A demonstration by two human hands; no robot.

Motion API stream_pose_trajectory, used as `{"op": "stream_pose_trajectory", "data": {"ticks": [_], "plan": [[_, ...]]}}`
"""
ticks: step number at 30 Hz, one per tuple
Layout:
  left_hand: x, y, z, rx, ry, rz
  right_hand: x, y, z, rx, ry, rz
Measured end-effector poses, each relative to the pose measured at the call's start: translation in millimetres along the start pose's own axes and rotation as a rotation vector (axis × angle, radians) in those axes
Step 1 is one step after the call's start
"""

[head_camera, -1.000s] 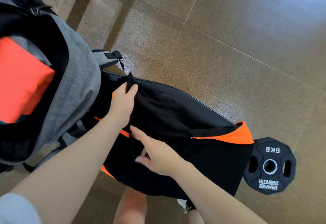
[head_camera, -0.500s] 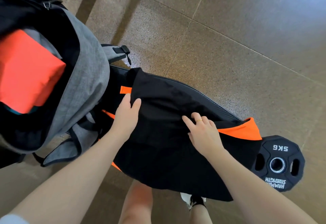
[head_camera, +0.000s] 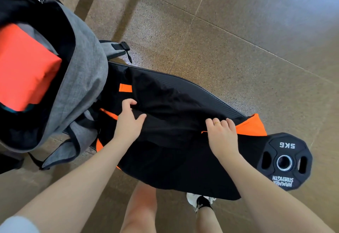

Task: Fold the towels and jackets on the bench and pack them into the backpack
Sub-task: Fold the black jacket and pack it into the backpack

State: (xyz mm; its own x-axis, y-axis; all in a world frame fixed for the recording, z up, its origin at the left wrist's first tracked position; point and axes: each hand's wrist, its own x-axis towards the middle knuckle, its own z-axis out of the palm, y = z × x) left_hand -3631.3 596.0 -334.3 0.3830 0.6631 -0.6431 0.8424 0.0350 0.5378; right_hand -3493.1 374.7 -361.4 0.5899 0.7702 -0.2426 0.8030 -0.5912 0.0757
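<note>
Both hands, left hand (head_camera: 128, 122) and right hand (head_camera: 222, 137), pinch folds of the black-and-orange jacket (head_camera: 174, 141) on the bench (head_camera: 211, 95).

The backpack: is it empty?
No, the backpack is open and an orange folded item sits inside it.

Black padded bench (head_camera: 211, 93), black-orange jacket (head_camera: 174, 122) spread on it, grey backpack (head_camera: 80, 93)

Jacket (head_camera: 170, 141) lies on bench (head_camera: 211, 95), backpack (head_camera: 82, 78) at its left
</note>
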Motion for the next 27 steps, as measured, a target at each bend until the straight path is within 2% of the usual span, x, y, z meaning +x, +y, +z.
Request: {"op": "stream_pose_trajectory", "data": {"ticks": [2, 5, 7, 9, 10, 12, 13, 14, 16, 17, 19, 24, 27], "plan": [[-8.1, -6.7, -6.5, 0.116, 0.022, 0.054, -5.4, 7.1, 1.7, -0.004, -0.03, -0.043], [-20.3, -19.4, -11.4, 0.534, 0.021, 0.028, -20.8, 15.6, 11.5, -0.033, -0.043, -0.122], [-25.1, -19.8, -1.4, 0.735, 0.103, 0.125, -29.9, 22.0, 17.1, -0.027, -0.021, -0.094], [-26.3, -8.0, 23.6, 0.768, 0.185, 0.431, -32.6, 29.5, 18.7, -0.016, -0.008, -0.06], [-27.3, 2.2, 41.3, 0.737, 0.168, 0.613, -31.9, 34.2, 18.7, -0.008, -0.006, -0.057], [-30.1, 25.1, 80.0, 0.743, 0.008, 0.915, -28.7, 46.5, 18.2, 0.012, 0.002, -0.071], [-31.2, 35.1, 98.7, 0.797, -0.096, 0.978, -26.5, 54.0, 17.4, 0.015, 0.002, -0.084], [-31.0, 42.6, 115.9, 0.859, -0.189, 0.973, -24.8, 62.5, 16.7, 0.01, -0.005, -0.102], [-24.8, 48.1, 141.0, 0.938, -0.309, 0.787, -24.4, 82.6, 16.9, -0.021, -0.037, -0.135], [-21.2, 48.5, 149.3, 0.953, -0.318, 0.694, -25.7, 94.7, 17.6, -0.045, -0.056, -0.141], [-17.0, 46.0, 162.0, 0.978, -0.271, 0.623, -31.4, 122.1, 20.9, -0.095, -0.076, -0.134], [-18.0, 42.2, 167.9, 0.989, -0.221, 0.606, -55.1, 167.1, 29.1, -0.122, -0.007, -0.138], [-20.8, 47.2, 166.8, 1.042, -0.235, 0.597, -88.6, 171.8, 26.7, -0.027, 0.062, -0.01]]}}
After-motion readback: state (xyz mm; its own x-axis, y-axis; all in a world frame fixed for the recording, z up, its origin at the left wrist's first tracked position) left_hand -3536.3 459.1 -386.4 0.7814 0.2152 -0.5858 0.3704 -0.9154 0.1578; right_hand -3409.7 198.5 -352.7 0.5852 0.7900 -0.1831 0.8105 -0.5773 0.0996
